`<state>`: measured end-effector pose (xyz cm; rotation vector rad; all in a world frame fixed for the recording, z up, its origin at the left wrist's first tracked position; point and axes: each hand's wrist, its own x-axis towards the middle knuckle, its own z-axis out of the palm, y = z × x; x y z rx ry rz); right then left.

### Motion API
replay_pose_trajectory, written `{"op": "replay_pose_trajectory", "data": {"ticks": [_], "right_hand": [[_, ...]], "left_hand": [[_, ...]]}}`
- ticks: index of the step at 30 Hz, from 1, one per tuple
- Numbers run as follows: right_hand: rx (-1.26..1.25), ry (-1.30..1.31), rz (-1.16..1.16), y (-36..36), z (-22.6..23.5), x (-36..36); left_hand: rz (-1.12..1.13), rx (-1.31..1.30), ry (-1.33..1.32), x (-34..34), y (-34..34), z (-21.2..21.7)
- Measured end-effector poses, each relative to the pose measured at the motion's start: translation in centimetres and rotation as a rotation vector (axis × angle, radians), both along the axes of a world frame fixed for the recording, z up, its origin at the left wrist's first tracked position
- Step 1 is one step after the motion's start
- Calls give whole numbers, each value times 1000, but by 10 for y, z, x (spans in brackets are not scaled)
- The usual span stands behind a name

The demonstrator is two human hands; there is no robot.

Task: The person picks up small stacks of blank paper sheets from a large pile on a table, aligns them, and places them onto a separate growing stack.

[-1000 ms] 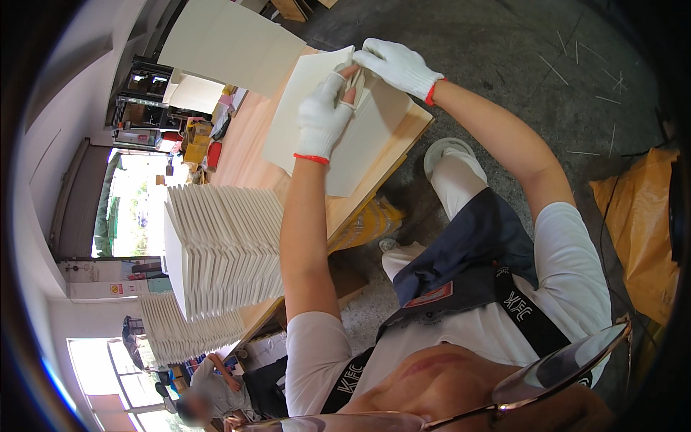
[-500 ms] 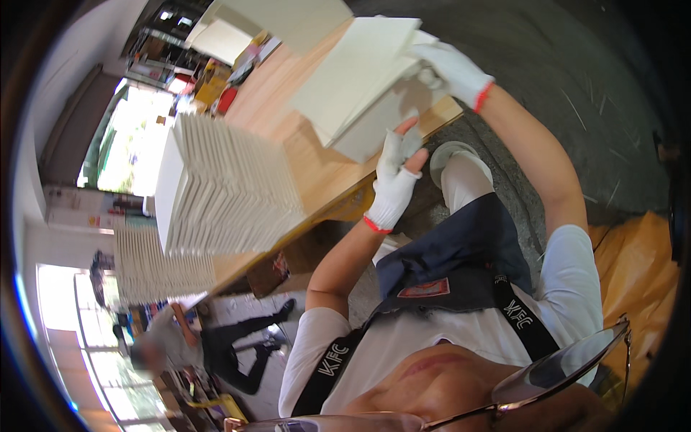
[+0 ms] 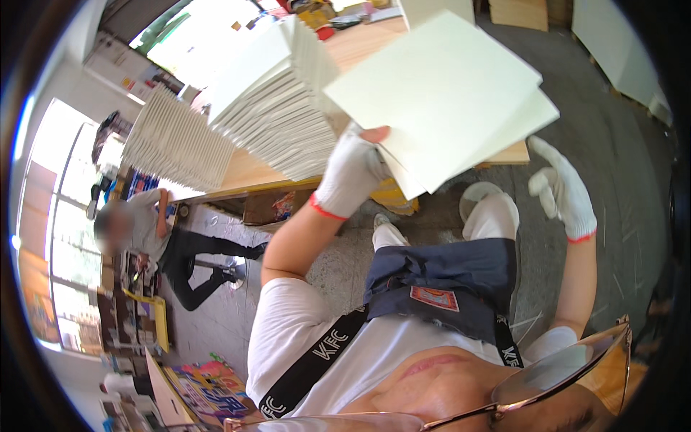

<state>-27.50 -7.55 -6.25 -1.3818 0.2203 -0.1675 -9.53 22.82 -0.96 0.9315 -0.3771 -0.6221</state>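
My left hand (image 3: 349,173), in a white knit glove with a red cuff and a bare thumb tip, grips a few thin white boards (image 3: 439,93) by their near left edge. The thumb lies on top and the other fingers are hidden below. The boards are fanned slightly apart, tilted above the table's end. My right hand (image 3: 563,191), gloved the same way, is off to the right and holds nothing. Its index finger is stretched out and the others are loosely bent, apart from the boards.
A tall stack of white boards (image 3: 277,108) stands on the wooden table (image 3: 248,171), left of the held ones. Farther left is another stack (image 3: 176,140). A person (image 3: 173,237) sits at the left, beyond the table. Yellow and red items (image 3: 317,18) lie at its far side.
My left hand has taken hold of the boards and raised them off the table's end. My right hand has let go of them and moved right and down. The whole view has turned.
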Motion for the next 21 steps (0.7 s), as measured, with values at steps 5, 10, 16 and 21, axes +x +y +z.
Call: {"op": "replay_pose_trajectory", "data": {"ticks": [5, 10, 16, 21], "right_hand": [[86, -50, 92, 1, -20, -2], [165, -44, 69, 8, -32, 6], [194, -47, 121, 8, -39, 4], [193, -75, 125, 3, -46, -1]], "left_hand": [[371, -207, -136, 14, 52, 86], [506, -154, -257, 91, 101, 126], [651, -163, -187, 134, 98, 118], [740, -176, -74, 133, 90, 113]]}}
